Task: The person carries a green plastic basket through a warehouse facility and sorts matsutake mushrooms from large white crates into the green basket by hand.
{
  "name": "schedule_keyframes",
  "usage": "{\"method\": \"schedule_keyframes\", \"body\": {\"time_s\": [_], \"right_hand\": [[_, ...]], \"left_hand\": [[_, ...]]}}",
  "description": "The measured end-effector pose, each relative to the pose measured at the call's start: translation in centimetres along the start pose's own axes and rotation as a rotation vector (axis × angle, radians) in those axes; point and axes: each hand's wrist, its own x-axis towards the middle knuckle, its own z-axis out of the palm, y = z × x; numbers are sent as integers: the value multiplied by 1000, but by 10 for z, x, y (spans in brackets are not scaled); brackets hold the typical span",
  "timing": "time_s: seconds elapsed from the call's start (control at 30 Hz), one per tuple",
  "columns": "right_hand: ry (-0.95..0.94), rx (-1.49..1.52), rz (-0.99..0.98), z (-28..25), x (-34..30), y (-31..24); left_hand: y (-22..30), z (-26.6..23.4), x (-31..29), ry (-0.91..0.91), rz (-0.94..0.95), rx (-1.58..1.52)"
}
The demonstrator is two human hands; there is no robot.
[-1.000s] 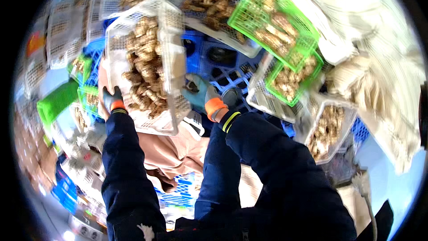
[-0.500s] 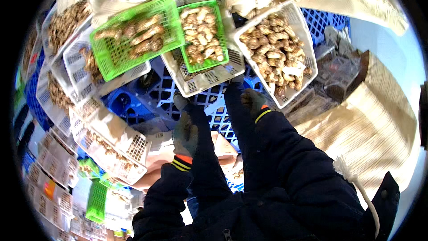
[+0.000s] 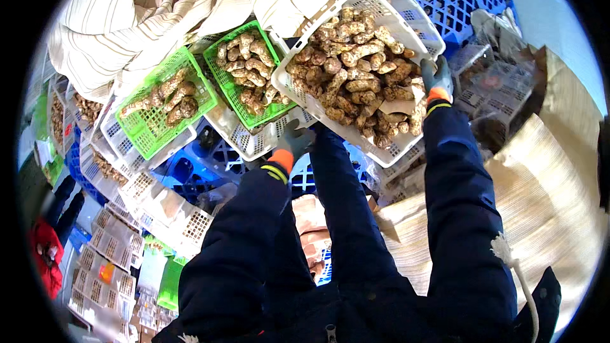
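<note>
A white plastic basket (image 3: 289,76) heaped with brown-and-cream mushrooms (image 3: 362,92) is tilted and raised in front of me, above another white crate (image 3: 419,22). A torn piece of cardboard (image 3: 397,105) lies among the mushrooms. My right hand (image 3: 437,79), in a grey glove with an orange cuff, is closed on the basket's right rim. At its near left edge is my gloved left hand (image 3: 295,140), closed against the rim with its fingertips partly hidden. Just left stands a green basket (image 3: 274,113) of mushrooms, resting in a white crate (image 3: 251,149).
A second green basket (image 3: 149,143) with a few mushrooms is further left. Blue pallets (image 3: 454,9) lie below and behind. Striped cloth (image 3: 159,0) drapes the far side, woven matting (image 3: 527,197) the right. Stacked white crates (image 3: 105,273) and a person in red (image 3: 47,254) are at lower left.
Both hands have come up from beside my legs to the white mushroom basket, which now looks nearer and more tilted. The view has shifted, and the green baskets appear further left.
</note>
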Motion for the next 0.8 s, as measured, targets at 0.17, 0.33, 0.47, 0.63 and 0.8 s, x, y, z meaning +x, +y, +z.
{"method": "schedule_keyframes", "body": {"time_s": [0.17, 0.33, 0.47, 0.63, 0.8], "right_hand": [[-477, 60, 118, 11, 42, -4], [-446, 273, 105, 15, 58, 35], [-458, 521, 390, 23, 53, 51], [-374, 746, 437, -38, -27, -12], [-249, 573, 266, -110, -28, -6]], "left_hand": [[-3, 35, 21, 36, -56, -118], [-21, 50, 44, 84, -44, -301], [-51, 31, 60, 238, 123, -39], [-80, -22, 15, 332, 158, 127], [-28, 6, -65, 114, 372, -64]]}}
